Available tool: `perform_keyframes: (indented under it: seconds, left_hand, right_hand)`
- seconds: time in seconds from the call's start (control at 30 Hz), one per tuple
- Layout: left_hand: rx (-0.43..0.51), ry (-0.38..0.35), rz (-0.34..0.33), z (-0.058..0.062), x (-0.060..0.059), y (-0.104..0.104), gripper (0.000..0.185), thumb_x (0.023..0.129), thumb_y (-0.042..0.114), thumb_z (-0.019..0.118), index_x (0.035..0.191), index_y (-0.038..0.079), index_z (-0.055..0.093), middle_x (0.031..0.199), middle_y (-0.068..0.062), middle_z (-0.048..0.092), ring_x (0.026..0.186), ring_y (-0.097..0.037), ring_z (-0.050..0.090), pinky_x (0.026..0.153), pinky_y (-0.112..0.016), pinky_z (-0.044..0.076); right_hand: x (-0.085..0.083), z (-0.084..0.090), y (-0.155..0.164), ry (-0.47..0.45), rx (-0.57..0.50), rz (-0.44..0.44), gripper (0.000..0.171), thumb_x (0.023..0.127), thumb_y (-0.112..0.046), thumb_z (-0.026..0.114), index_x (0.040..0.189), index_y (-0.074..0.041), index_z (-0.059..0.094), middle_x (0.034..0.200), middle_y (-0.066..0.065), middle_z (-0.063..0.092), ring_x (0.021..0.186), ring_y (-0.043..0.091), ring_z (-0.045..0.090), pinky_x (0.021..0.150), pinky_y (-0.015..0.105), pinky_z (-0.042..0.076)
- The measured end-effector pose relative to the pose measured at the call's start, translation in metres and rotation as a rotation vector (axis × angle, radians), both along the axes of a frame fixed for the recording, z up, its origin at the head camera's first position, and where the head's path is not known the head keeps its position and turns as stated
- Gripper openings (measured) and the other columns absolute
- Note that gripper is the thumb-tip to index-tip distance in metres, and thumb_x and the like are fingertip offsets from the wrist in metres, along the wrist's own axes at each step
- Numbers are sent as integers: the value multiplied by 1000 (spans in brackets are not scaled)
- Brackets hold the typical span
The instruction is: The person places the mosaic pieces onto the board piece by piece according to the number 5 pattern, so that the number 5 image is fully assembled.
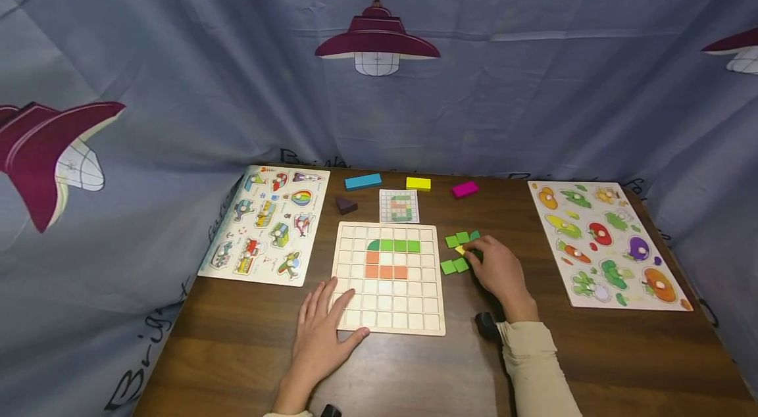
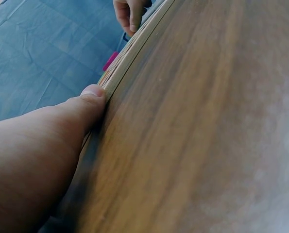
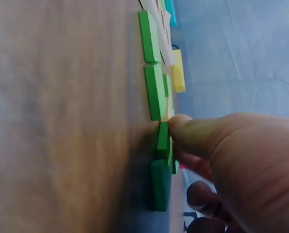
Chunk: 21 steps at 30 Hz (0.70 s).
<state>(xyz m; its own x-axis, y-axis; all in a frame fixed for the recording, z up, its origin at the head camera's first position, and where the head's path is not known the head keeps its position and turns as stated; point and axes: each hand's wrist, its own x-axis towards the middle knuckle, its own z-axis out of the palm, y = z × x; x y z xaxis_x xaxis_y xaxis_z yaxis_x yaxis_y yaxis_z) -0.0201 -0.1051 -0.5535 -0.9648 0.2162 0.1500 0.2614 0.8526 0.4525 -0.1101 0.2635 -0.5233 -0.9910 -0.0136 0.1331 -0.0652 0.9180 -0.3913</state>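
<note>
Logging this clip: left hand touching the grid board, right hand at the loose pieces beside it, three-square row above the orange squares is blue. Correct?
Not quite: the head view shows the three-square row is green, not blue. The left hand touches the grid board and the right hand is at the loose pieces, as stated.

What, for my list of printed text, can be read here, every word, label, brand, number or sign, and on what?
"Bright": curtain, lower left.
"Brigh": curtain, behind the table's far edge.
Other curtain lettering: partly hidden, unclear.
Left puzzle: tiny captions, too small to read.
No numbers or brands legible.
</note>
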Motion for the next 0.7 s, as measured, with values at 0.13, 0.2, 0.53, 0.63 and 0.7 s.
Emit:
perform_keyframes:
  seconds: [0.13, 0.2, 0.53, 0.63, 0.7]
  left_hand:
    - [-1, 10, 2, -1, 0, 1, 75, 82, 66, 71, 147, 32, 53, 165, -7, 34, 153, -34, 29, 126, -52, 15]
    - [1, 9, 1, -1, 0, 1, 75, 82, 66, 71, 147, 32, 53, 166, -7, 33, 153, -34, 29, 126, -53, 15]
    - [-10, 21, 6, 0, 1, 2, 75, 81, 66, 72, 145, 31, 55, 165, -8, 35, 153, -36, 29, 124, -55, 18]
    - [-11, 22, 8, 1, 2, 2, 75, 80, 65, 73, 144, 30, 56, 164, -9, 36, 152, -37, 30, 123, -56, 18]
    - [-11, 29, 10, 1, 1, 2, 75, 80, 65, 73, 144, 30, 55, 164, -10, 37, 152, -37, 31, 123, -56, 19]
  right_hand:
    - [-3, 3, 3, -27, -9, -46, 21, 95, -23, 73, 109, -8, 77, 119, 17, 71, 104, 41, 69, 83, 59, 57]
    - [-5, 4, 1, -55, -8, -62, 23, 95, -25, 72, 110, -8, 76, 121, 18, 70, 106, 42, 69, 84, 59, 57]
    - [-15, 6, -16, -110, -16, -131, 22, 90, -23, 77, 105, -7, 73, 110, 14, 70, 99, 39, 69, 79, 55, 56]
    - [-15, 5, -16, -113, -18, -130, 20, 89, -23, 79, 101, -8, 72, 108, 13, 70, 98, 37, 69, 78, 54, 57]
    - [-16, 7, -16, -107, -24, -115, 21, 88, -22, 79, 100, -8, 72, 108, 13, 70, 99, 37, 69, 79, 54, 57]
